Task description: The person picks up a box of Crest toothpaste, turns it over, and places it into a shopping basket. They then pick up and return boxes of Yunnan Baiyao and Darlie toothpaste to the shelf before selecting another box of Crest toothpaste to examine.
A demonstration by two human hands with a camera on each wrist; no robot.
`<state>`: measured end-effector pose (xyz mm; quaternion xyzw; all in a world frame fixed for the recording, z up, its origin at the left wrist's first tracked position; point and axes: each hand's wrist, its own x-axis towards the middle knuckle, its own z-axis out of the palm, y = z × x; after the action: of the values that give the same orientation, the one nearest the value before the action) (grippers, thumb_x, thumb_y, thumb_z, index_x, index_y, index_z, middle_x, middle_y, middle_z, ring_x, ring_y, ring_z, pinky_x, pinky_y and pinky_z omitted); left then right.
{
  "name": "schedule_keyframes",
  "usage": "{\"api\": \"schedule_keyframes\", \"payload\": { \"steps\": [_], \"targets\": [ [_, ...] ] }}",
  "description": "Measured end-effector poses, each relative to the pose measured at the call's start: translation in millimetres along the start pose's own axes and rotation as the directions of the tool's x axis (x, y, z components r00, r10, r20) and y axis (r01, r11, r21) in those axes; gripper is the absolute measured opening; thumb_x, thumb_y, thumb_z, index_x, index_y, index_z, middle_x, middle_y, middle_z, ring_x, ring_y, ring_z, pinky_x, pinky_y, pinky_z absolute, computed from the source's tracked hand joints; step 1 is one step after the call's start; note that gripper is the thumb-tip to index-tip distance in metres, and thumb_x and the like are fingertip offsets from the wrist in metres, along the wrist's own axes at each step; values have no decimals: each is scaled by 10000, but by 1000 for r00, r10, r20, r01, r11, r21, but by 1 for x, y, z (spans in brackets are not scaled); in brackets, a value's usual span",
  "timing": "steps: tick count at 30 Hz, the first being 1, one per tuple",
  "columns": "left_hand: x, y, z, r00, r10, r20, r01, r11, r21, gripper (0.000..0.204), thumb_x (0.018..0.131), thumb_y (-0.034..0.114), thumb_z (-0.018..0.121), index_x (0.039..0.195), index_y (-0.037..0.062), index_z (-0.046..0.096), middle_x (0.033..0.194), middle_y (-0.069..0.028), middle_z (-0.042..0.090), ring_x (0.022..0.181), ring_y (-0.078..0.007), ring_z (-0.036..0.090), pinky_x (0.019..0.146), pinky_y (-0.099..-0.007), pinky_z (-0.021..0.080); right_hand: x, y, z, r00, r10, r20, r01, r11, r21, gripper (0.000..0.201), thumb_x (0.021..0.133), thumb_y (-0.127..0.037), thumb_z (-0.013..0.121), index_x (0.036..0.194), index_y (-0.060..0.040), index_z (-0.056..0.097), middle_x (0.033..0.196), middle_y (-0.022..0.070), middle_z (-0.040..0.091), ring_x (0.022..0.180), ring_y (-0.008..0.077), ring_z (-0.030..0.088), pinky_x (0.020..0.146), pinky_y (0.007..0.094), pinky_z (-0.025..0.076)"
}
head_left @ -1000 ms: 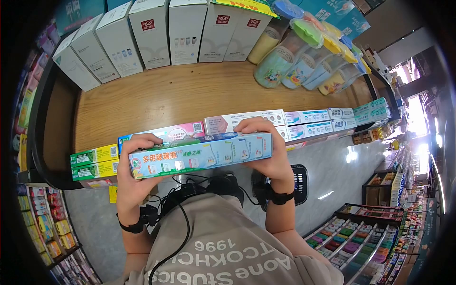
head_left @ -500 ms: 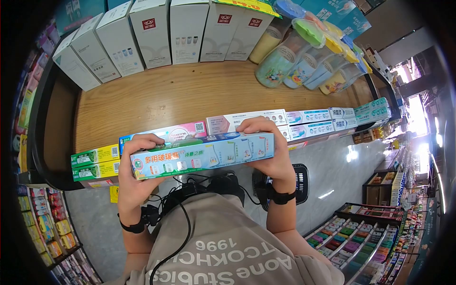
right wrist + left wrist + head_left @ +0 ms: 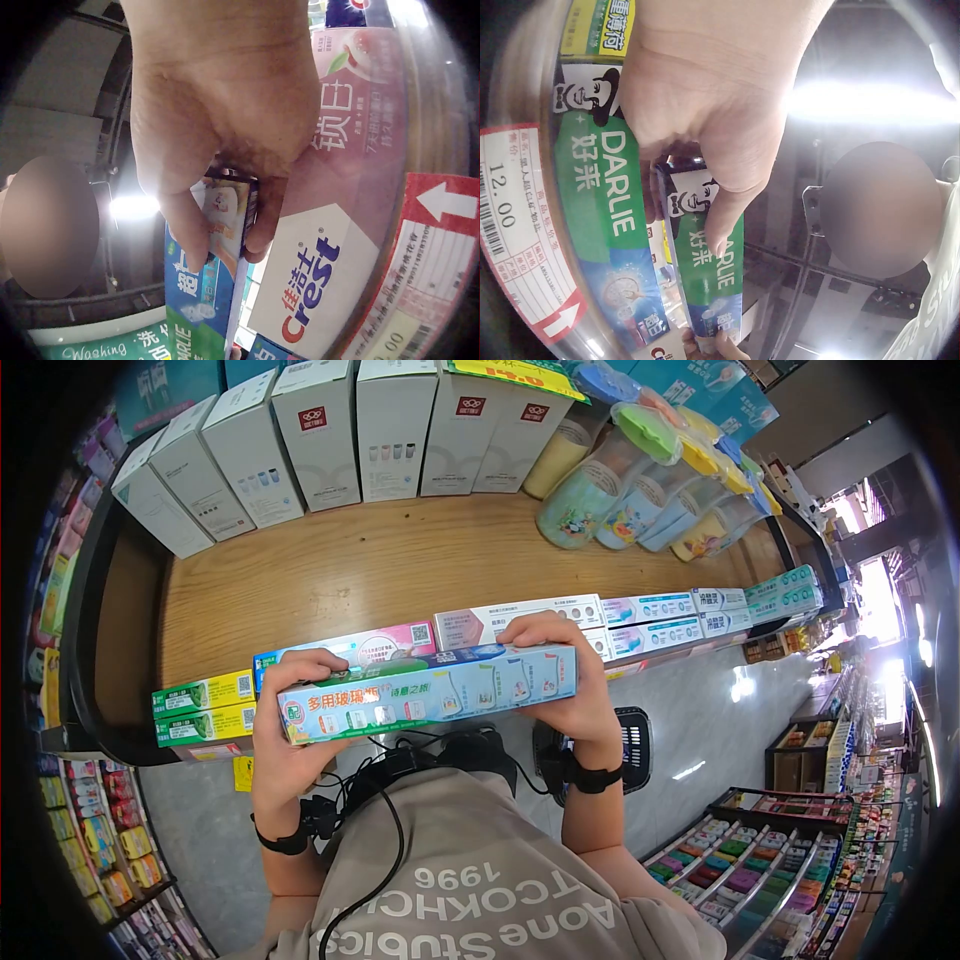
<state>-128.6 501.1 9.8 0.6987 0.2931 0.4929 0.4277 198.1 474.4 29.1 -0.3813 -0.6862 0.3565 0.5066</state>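
A long blue-green Darlie toothpaste box [image 3: 430, 695] is held level by both hands, just in front of the shelf's front row. My left hand [image 3: 275, 755] grips its left end, fingers over the top edge and thumb below. At the other end, my right hand [image 3: 588, 695] holds it the same way. The left wrist view shows the thumb across the front of the box [image 3: 705, 277], beside another Darlie box [image 3: 604, 187] on the shelf. In the right wrist view, thumb and fingers pinch the box end [image 3: 199, 300] near a pink-and-white Crest box [image 3: 300, 285].
Stacked toothpaste boxes [image 3: 655, 618] line the front of the wooden shelf [image 3: 350, 565]. Tall white boxes [image 3: 315, 450] and lidded plastic cups [image 3: 580, 500] stand at the back. A black shopping basket [image 3: 636, 745] is on the floor to the right.
The held box and both hands have shifted very slightly right and down in the head view. Both grips look the same.
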Motion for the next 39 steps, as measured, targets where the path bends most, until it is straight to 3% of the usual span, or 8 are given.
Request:
{"api": "schedule_keyframes", "payload": {
  "steps": [31, 34, 39],
  "targets": [
    [0, 2, 2, 1000, -25, -19, 25, 1000, -10, 631, 685, -29, 865, 1209, 55, 523, 1217, -159, 596, 1148, -245, 587, 1003, -372, 490, 0, -1, 4, 1000, -1, -31, 1, 1000, -19, 606, 632, 49, 861, 1173, -49, 607, 1196, 119, 644, 1154, 255, 613, 1024, 380, 469],
    [1, 8, 3, 999, -43, -26, 42, 999, -9, 625, 686, -49, 857, 1207, 50, 527, 1216, -154, 597, 1156, -244, 588, 1010, -375, 494, -1, -1, 5, 999, 22, -41, -24, 999, -44, 653, 575, 66, 841, 1163, -58, 583, 1191, 134, 645, 1136, 253, 611, 1006, 386, 480],
    [3, 7, 2, 995, -83, -55, 81, 996, -44, 625, 681, -60, 853, 1208, 50, 536, 1215, -135, 605, 1165, -236, 591, 1015, -373, 493, 0, -2, 7, 996, 72, -46, -72, 997, -13, 648, 590, 93, 814, 1174, -60, 577, 1192, 129, 639, 1159, 247, 605, 1013, 381, 482]
  ]
}}
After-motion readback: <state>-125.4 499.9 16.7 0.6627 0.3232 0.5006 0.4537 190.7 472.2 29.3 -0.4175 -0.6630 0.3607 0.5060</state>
